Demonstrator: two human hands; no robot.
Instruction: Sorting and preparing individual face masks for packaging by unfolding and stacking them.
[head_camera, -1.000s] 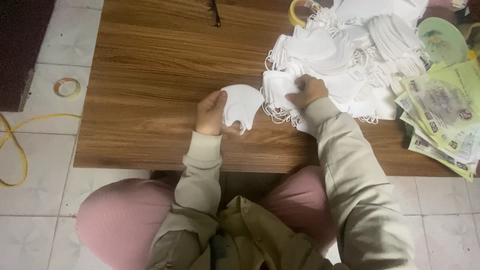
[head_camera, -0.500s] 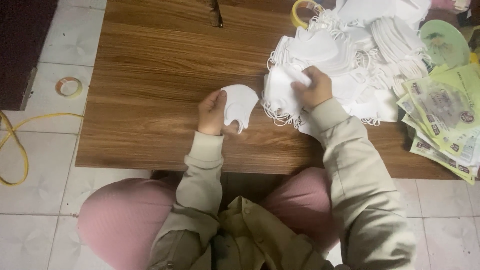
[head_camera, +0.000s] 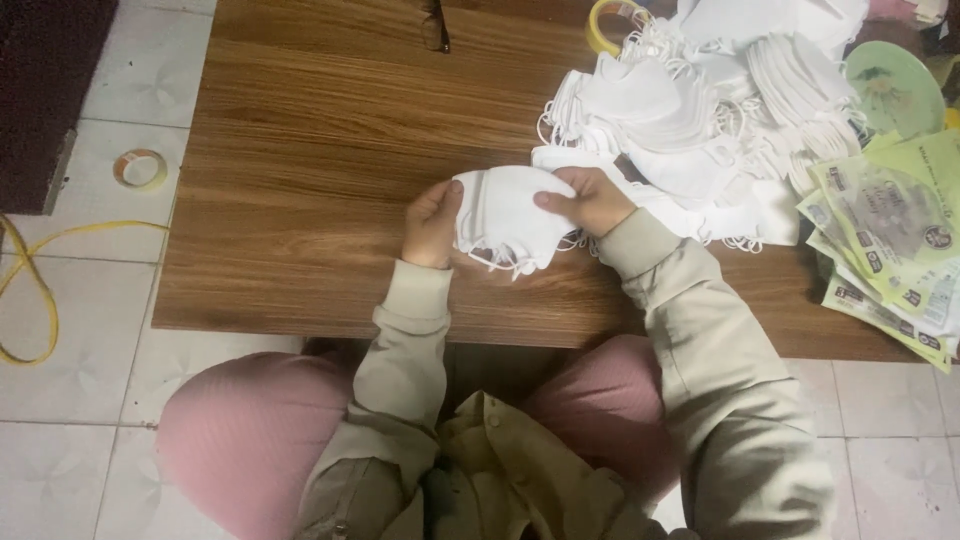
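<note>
Both my hands hold a small stack of white face masks (head_camera: 505, 218) just above the wooden table (head_camera: 330, 150), near its front edge. My left hand (head_camera: 432, 222) grips the stack's left end. My right hand (head_camera: 590, 200) pinches its right end with the thumb on top. Ear loops dangle under the stack. A big loose heap of white masks (head_camera: 690, 120) lies on the table just right of my right hand.
Green printed packets (head_camera: 890, 240) are fanned out at the table's right edge, with a round green lid (head_camera: 893, 88) behind them. A yellow tape roll (head_camera: 610, 22) lies at the back, another tape roll (head_camera: 140, 168) and a yellow cord (head_camera: 30, 290) on the tiled floor at left.
My right hand left the heap and came left with more masks, joining the ones held by my left hand. The stack is now thicker and gripped by both hands.
</note>
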